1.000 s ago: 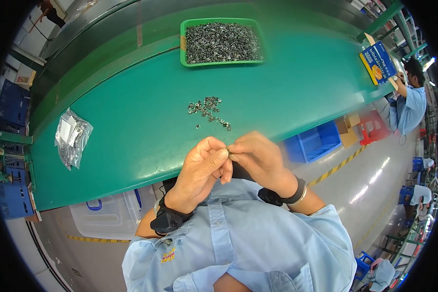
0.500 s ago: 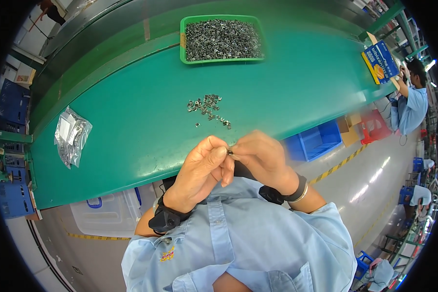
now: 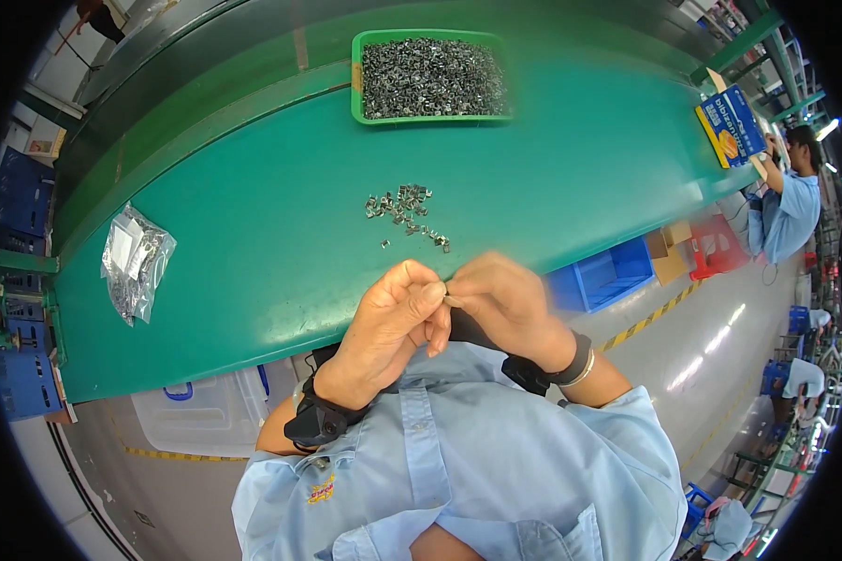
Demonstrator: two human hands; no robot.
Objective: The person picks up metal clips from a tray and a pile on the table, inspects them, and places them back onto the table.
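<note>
My left hand [image 3: 395, 323] and my right hand [image 3: 507, 304] meet fingertip to fingertip in front of my chest, just off the near edge of the green work surface [image 3: 253, 243]. Between the pinched thumbs and fingers is a small metal piece [image 3: 446, 290], mostly covered by the fingertips. Both hands are closed on it. Beyond them on the surface lies a loose scatter of small shiny metal clips [image 3: 402, 206], with a few stretching toward my hands.
A green tray [image 3: 432, 120] full of similar small metal pieces stands at the back. To the left lies a clear plastic bag [image 3: 138, 262] with contents. A blue-yellow box [image 3: 732, 126] sits far right, near a person [image 3: 795, 201]. Below the edge are a blue bin [image 3: 608, 276] and clear tub [image 3: 201, 416].
The dark face of the small piece, visible earlier between my fingertips, is now mostly hidden. My hands stay nearly in place; the whole view has shifted slightly.
</note>
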